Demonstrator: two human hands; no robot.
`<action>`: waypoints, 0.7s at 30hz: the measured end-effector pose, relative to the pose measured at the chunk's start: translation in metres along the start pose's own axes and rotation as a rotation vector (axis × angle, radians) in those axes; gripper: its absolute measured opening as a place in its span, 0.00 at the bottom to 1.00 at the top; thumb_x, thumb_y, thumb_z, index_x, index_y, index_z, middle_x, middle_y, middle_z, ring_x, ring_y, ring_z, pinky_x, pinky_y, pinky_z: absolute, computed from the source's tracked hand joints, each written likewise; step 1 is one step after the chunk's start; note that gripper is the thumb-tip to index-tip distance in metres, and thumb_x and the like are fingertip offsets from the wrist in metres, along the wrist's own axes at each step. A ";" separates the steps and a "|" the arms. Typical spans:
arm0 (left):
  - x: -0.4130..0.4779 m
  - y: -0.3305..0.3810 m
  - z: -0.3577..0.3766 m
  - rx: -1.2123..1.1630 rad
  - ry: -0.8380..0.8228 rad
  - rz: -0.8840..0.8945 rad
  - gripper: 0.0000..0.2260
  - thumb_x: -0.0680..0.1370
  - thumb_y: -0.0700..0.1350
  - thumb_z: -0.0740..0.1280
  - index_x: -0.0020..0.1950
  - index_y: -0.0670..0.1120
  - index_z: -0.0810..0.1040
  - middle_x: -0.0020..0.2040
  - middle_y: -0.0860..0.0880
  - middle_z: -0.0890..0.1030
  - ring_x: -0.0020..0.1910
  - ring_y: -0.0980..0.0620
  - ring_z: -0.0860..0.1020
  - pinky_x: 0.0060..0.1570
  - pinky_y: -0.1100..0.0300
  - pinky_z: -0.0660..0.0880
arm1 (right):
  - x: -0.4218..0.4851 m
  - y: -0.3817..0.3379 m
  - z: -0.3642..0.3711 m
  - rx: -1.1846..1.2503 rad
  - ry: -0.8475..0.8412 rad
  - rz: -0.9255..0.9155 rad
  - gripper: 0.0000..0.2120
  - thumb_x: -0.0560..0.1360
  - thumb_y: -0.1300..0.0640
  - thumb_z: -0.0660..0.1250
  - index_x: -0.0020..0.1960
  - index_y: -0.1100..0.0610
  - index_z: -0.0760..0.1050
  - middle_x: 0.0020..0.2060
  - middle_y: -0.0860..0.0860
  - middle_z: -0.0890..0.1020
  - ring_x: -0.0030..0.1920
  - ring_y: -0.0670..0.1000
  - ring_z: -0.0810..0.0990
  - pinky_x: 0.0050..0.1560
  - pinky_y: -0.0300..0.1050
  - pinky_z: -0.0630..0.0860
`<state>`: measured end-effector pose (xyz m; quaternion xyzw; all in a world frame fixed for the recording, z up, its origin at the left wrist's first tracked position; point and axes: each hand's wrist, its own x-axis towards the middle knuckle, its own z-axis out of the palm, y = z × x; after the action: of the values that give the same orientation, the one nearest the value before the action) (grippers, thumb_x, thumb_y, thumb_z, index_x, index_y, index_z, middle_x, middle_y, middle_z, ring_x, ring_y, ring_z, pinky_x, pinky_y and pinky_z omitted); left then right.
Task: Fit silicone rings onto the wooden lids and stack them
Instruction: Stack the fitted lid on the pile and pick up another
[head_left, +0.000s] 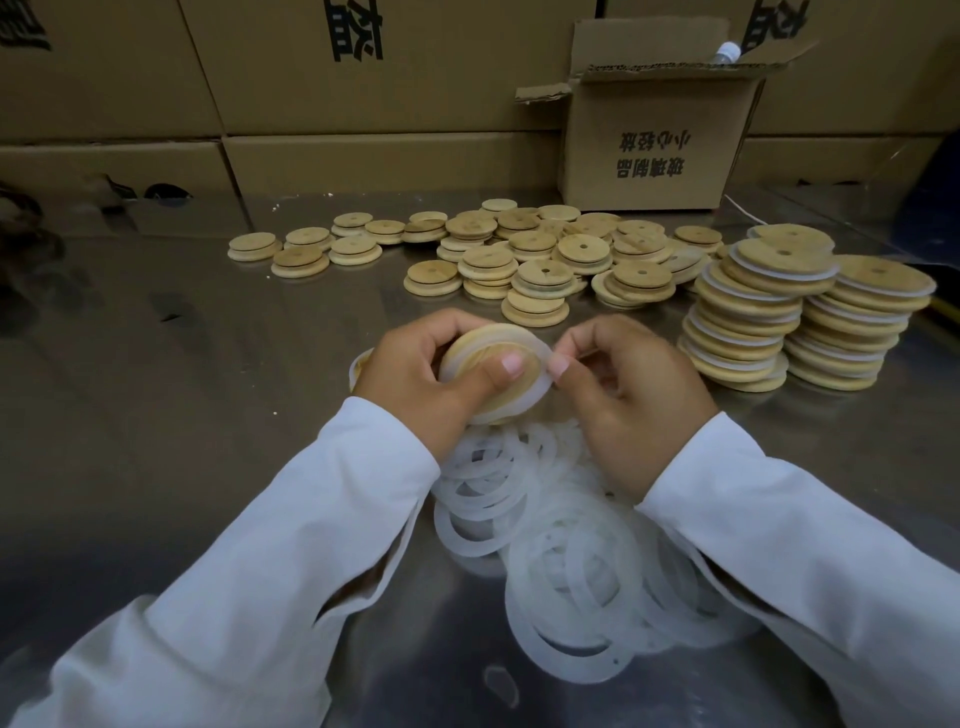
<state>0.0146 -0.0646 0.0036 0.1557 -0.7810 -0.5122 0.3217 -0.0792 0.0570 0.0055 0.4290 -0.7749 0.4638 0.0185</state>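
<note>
My left hand (415, 379) grips a round wooden lid (480, 358) tilted on edge, thumb pressed on its face. A translucent silicone ring (537, 387) sits partly around the lid's rim. My right hand (628, 395) pinches that ring at the lid's right edge between thumb and fingers. Below both hands a heap of loose silicone rings (566, 561) lies on the steel table. Bare wooden lids (535, 254) are scattered behind the hands. Two tall stacks of ringed lids (789, 317) stand at the right.
The steel table (182, 389) reflects the cartons. An open cardboard box (654, 135) stands at the back right, a bottle cap (727, 51) showing above it. A wall of large cartons (260, 78) closes the back. Another lid (358, 364) peeks out behind my left hand.
</note>
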 end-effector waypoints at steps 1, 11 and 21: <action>0.000 0.000 0.001 0.003 0.001 0.004 0.04 0.70 0.44 0.72 0.41 0.53 0.79 0.35 0.57 0.81 0.37 0.60 0.78 0.40 0.66 0.76 | 0.000 0.001 0.000 -0.023 -0.007 -0.003 0.11 0.75 0.59 0.62 0.37 0.47 0.69 0.40 0.44 0.73 0.38 0.42 0.73 0.38 0.29 0.66; -0.002 -0.001 0.005 -0.201 0.036 -0.108 0.02 0.70 0.43 0.71 0.42 0.50 0.80 0.34 0.53 0.83 0.37 0.56 0.80 0.40 0.61 0.79 | 0.005 0.000 -0.005 0.011 -0.032 0.010 0.10 0.75 0.59 0.63 0.37 0.49 0.71 0.40 0.48 0.78 0.40 0.47 0.75 0.40 0.37 0.70; -0.002 -0.001 0.007 -0.296 0.128 -0.205 0.02 0.70 0.44 0.72 0.39 0.48 0.80 0.32 0.50 0.83 0.35 0.52 0.82 0.40 0.55 0.79 | -0.005 -0.008 0.003 0.213 0.132 0.041 0.06 0.65 0.49 0.69 0.40 0.50 0.77 0.35 0.43 0.81 0.36 0.41 0.80 0.43 0.39 0.78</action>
<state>0.0109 -0.0589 0.0007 0.2178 -0.6551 -0.6406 0.3362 -0.0694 0.0562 0.0072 0.3811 -0.7268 0.5712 0.0142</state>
